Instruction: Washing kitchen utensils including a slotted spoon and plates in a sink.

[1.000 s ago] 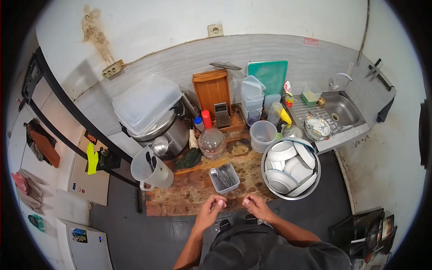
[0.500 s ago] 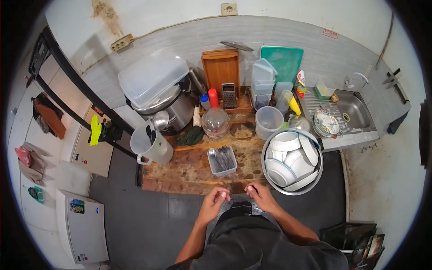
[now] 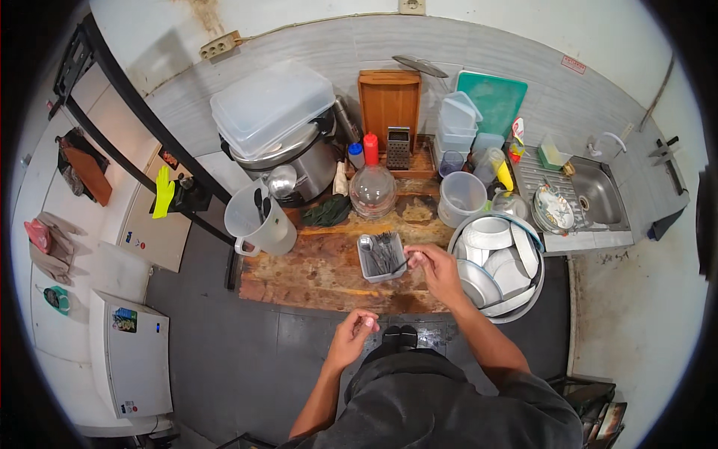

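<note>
A small white plastic tub [image 3: 384, 278] of metal forks and spoons stands on the worn wooden table [image 3: 321, 280]. My right hand [image 3: 434, 271] reaches over the tub's right side, thumb and fingers pinched on the thin dark handle of a piece of cutlery [image 3: 401, 266]. Its far end lies by the other pieces, and its kind cannot be made out. In front of the table edge, my left hand [image 3: 352, 338] hangs with its fingers curled in and nothing visible in them.
Right of the tub, a big metal basin [image 3: 529, 305] holds several white dishes. A tall clear jug [image 3: 278, 234] with utensils stands at left. Behind are a clear dome [image 3: 372, 194], a clear bucket [image 3: 461, 200], a grater [image 3: 398, 147] and a large pot [image 3: 299, 168]. A sink [image 3: 598, 196] is at far right.
My right hand has moved forward from the table edge to the tub and taken hold of a piece of cutlery. My left hand stays in front of the table. The view has shifted slightly.
</note>
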A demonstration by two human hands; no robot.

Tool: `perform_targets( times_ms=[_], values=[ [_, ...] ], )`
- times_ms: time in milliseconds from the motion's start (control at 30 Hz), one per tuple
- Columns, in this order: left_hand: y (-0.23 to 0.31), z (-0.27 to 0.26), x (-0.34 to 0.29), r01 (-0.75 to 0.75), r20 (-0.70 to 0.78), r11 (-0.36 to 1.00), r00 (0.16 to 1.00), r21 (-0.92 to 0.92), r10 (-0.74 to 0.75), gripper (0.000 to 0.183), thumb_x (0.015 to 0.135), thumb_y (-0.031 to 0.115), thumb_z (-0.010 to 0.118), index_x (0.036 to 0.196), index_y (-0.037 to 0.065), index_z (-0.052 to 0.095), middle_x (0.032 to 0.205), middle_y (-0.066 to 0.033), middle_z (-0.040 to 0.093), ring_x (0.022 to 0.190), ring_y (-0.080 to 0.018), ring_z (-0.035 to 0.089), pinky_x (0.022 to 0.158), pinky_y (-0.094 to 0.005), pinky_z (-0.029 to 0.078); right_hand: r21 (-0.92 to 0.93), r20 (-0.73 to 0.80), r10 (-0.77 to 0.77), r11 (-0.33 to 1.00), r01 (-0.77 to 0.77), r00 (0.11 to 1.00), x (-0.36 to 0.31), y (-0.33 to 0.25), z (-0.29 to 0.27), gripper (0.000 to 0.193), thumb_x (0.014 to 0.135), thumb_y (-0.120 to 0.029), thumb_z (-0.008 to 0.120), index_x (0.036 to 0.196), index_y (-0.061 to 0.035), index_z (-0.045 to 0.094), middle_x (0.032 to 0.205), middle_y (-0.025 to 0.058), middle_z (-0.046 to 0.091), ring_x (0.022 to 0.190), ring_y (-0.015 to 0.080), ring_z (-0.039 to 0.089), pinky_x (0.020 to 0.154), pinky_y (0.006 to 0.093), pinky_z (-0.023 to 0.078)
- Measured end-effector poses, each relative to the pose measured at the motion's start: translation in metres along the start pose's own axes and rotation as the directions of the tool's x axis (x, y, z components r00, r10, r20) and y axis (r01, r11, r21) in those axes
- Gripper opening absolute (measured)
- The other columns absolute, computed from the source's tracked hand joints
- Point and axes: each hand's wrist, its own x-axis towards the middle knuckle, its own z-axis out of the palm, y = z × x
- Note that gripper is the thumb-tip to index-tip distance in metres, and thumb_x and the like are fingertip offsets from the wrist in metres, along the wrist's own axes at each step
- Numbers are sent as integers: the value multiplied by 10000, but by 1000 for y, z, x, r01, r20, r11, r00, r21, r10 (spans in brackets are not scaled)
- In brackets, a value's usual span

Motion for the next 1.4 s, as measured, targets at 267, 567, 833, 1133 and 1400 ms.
perform_targets(
  times_ms=[267, 567, 833, 1133, 1400],
  values=[
    [-3, -19, -21, 1, -132, 998, 991, -61, -9, 197, 1101, 183, 534, 1147, 9, 615, 953, -61, 666, 914, -141, 634, 851, -301, 508, -318, 208, -177, 918, 238, 962, 30, 74, 44, 174, 970, 12, 595, 1111, -23, 690, 1001, 196, 700, 924, 378, 693, 815, 430, 564],
    [-15, -38, -42, -85, -261, 994, 963, -64, 65, 177, 1088, 166, 560, 1146, 18, 634, 951, -47, 677, 900, -115, 641, 828, -278, 516, -426, 237, -31, 895, 133, 971, 20, 129, 74, 116, 929, -9, 635, 1027, -7, 699, 1068, 176, 628, 967, 414, 645, 849, 477, 540],
    [-9, -42, -42, -87, -253, 995, 965, -52, 71, 166, 1086, 157, 562, 1134, 10, 622, 954, -52, 667, 899, -125, 638, 833, -284, 522, -575, 249, -2, 804, 149, 969, 46, 142, 87, 211, 921, -32, 654, 1126, -5, 696, 1137, 180, 637, 1104, 398, 620, 953, 474, 526],
    [0, -33, -27, -106, -203, 993, 975, -51, 94, 167, 1085, 154, 565, 1153, 13, 626, 967, -50, 670, 904, -115, 631, 831, -270, 511, -370, 186, -138, 907, 200, 973, -1, 73, 62, 439, 929, -109, 682, 1354, -22, 616, 1380, 196, 582, 1248, 400, 595, 1053, 443, 504],
    [11, 18, 16, -129, -6, 991, 992, -40, 129, 166, 1091, 135, 534, 1156, 2, 608, 969, -80, 669, 903, -144, 632, 844, -301, 510, -170, 194, 297, 949, -266, 935, -144, 58, -2, 289, 962, -157, 679, 1227, -46, 703, 1008, 113, 752, 883, 204, 733, 804, 343, 573]
  ],
)
